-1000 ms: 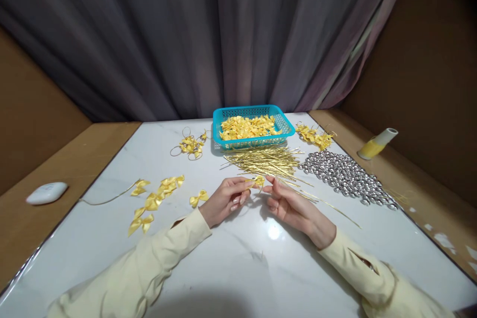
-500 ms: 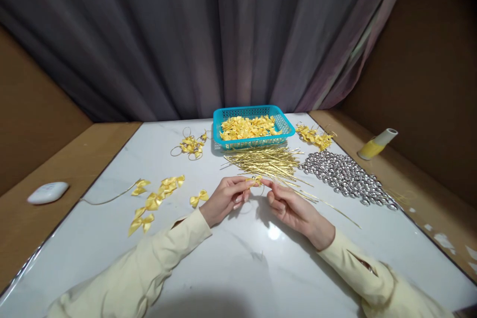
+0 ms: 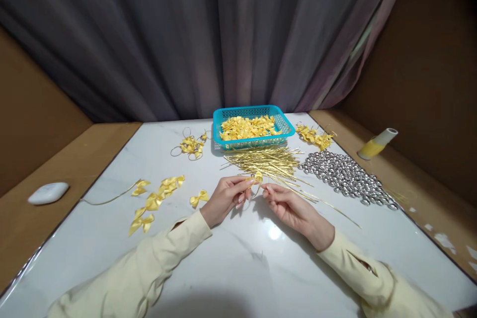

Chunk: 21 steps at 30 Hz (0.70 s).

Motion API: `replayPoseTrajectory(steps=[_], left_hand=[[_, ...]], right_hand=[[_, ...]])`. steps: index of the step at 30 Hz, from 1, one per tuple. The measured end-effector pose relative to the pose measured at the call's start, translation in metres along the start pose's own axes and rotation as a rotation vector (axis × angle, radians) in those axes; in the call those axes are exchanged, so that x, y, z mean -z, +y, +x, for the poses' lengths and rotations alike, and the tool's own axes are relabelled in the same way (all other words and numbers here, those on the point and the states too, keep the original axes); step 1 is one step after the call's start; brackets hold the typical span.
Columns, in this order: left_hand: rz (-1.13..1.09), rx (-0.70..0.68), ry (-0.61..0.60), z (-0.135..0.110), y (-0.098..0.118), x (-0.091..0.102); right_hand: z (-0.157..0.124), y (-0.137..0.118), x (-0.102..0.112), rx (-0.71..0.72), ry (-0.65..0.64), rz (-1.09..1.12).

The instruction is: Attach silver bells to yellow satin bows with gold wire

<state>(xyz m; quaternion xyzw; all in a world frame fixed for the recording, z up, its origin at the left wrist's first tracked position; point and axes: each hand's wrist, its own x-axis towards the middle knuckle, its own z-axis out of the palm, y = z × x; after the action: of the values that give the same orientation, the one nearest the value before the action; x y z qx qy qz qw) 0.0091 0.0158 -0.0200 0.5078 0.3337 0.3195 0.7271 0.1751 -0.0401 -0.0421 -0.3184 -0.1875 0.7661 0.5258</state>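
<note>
Left hand (image 3: pixel 225 198): thumb and forefinger clamped on small yellow bow (image 3: pixel 257 176), other fingers curled under, wrist resting low over white table (image 3: pixel 238 268)
Right hand (image 3: pixel 292 207): thumb and forefinger tips pressed together just beside and below the bow, palm turned up; whatever sits between the tips too fine to make out
Small yellow bow: held clear of the table, in front of the gold wires (image 3: pixel 266 159), between the two hands
Gold strand (image 3: pixel 254 190): thin loop hanging from the bow toward the right fingertips, barely visible
Change since 1.0 s ago: right fingertips off the bow, dropped lower and nearer the body; left hand and bow almost in the same spot, bow slightly higher
Unchanged: everything else on the table
Behind the hands: turquoise basket (image 3: pixel 218 124) filled with bows, gold wires spread just in front of it
Right side: silver bells (image 3: pixel 346 176) heaped beside the wires, well apart from the hands
Left side: single bow (image 3: pixel 198 198) near the left hand, loose bows (image 3: pixel 154 199) further out
</note>
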Motion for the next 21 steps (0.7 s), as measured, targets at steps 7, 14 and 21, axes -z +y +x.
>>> replayPoseTrajectory(steps=[7, 14, 21], left_hand=[[0.014, 0.016, -0.047, -0.003, 0.001, -0.003], [0.102, -0.046, -0.012, -0.002, -0.001, -0.002], [0.235, -0.133, 0.062, -0.005, 0.001, -0.003]], right_hand=[[-0.002, -0.001, -0.002, 0.047, 0.024, 0.002], [-0.008, 0.001, -0.01, 0.149, 0.042, -0.109], [-0.006, 0.004, -0.009, 0.047, 0.027, 0.003]])
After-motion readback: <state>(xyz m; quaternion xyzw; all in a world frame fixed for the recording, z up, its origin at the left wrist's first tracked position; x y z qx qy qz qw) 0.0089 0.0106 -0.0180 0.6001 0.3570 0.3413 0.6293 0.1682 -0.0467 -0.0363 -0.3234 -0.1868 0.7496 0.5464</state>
